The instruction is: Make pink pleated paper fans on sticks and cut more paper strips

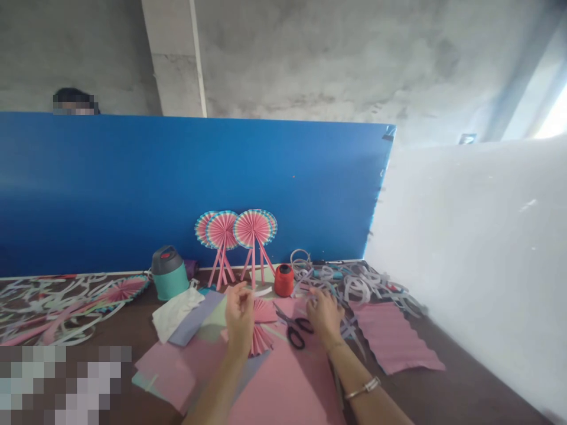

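Observation:
My left hand (240,316) is raised over the pink paper with its fingers curled. A short white strip (264,292) shows just right of its fingertips; I cannot tell whether they grip it. Below and beside this hand lies a pleated pink paper fan (262,336), pinched at its middle. My right hand (325,316) reaches down to the table with bent, partly spread fingers and nothing visible in them. Just left of it, black-handled scissors (296,333) rest on the pink paper sheet (286,389), blades pointing up and left.
Finished pink fans (254,227) on sticks lean against the blue partition (133,189). In front are a red thread spool (284,280) and a teal container (172,283). Paper strips (358,286) tangle at right, near a creased pink sheet (394,336). A person's head (75,101) shows behind the partition.

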Tool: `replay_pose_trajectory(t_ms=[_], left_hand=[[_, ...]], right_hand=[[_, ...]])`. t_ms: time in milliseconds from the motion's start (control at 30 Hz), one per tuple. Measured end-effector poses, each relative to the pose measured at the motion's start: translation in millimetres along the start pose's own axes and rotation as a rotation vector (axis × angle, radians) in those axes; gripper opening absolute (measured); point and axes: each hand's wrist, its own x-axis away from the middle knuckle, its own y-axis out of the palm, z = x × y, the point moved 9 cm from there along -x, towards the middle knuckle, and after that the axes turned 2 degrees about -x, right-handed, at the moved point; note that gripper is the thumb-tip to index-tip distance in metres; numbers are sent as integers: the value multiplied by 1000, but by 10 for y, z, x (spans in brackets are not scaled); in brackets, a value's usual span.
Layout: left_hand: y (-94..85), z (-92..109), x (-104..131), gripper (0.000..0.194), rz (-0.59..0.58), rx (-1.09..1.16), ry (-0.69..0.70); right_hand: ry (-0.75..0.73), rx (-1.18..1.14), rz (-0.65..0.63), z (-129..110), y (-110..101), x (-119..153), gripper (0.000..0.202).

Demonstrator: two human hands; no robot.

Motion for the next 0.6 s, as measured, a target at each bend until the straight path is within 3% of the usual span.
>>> replay_pose_trajectory(t_ms=[67, 167, 300, 433, 500, 600], left_hand=[[194, -8, 82, 28, -145, 16, -15], [371, 15, 190, 28, -301, 35, -39], [436, 33, 242, 28, -376, 43, -69], [487, 13, 243, 29, -466, -57, -67], [414, 29, 175, 32, -431, -195, -29], [145, 121, 13, 36, -214, -554, 35]], right_hand=[[-211, 61, -21, -229, 80, 94, 37], [-451, -91, -226, -586, 274, 297, 40], [-459, -134, -428, -765, 444, 453, 15], [-405, -17, -440, -697, 512, 463, 17], [-416, 56, -372, -648, 482, 427, 16], [-400, 131, -233, -552, 385, 344, 16]])
